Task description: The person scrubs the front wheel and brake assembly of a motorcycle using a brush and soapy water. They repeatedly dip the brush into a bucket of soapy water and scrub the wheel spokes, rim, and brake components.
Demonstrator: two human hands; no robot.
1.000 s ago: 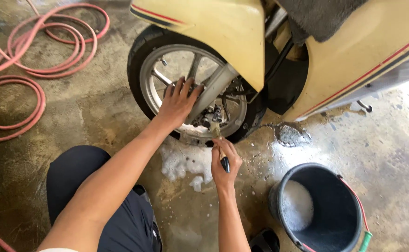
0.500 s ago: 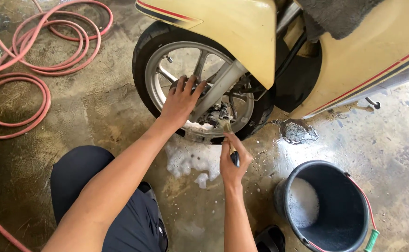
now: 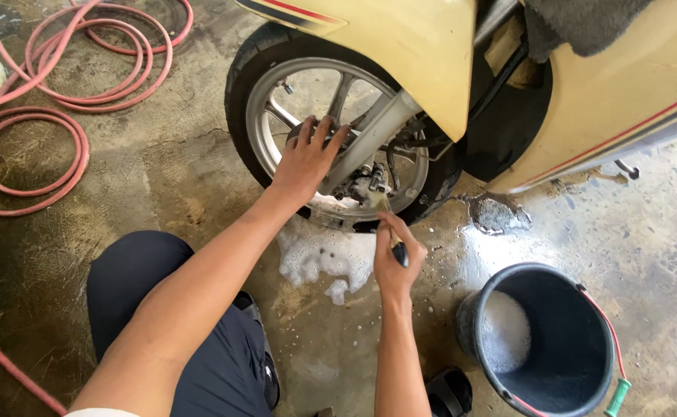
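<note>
The left hand [image 3: 308,158] lies flat on the silver spoked front wheel [image 3: 338,139] of a cream-yellow scooter [image 3: 585,100], its fingers [image 3: 321,133] spread wide over the hub and spokes, gripping nothing. The right hand [image 3: 391,259] is just below the wheel's lower rim, its fingers curled tight around the dark handle of a small brush [image 3: 389,224], whose pale bristles point up and touch the brake parts near the wheel's hub. A patch of white soap foam [image 3: 327,259] sits on the wet concrete floor [image 3: 161,177] directly under the wheel, between the 2 forearms. A dark round plastic bucket [image 3: 543,347] holding sudsy water stands on the floor below and to the right of the wheel, near the right forearm. Coils of pinkish-red rubber hose [image 3: 60,85] lie on the floor well to the left of the wheel. The person's knee in dark trousers [image 3: 134,270] is below the wheel's left side.
</note>
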